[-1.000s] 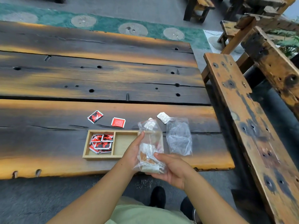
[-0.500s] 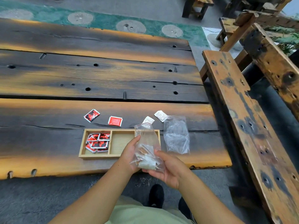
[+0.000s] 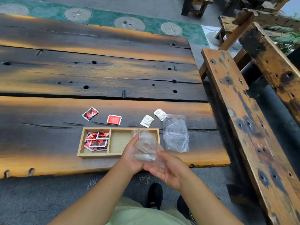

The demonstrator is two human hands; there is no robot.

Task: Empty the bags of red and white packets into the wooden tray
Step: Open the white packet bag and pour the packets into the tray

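Observation:
A clear plastic bag with white packets inside is held between my left hand and my right hand, over the right end of the wooden tray. The tray's left compartment holds several red packets; its middle compartment is bare. An empty clear bag lies flat just right of the tray. Behind the tray lie two loose red packets and two loose white packets.
The tray sits near the front edge of a dark plank table. A wooden bench runs along the right side. My shoes stand on the grey floor below the table edge.
The bag has been lowered and tipped toward the tray, its mouth now over the right compartment. The second white packet behind the tray has come into view.

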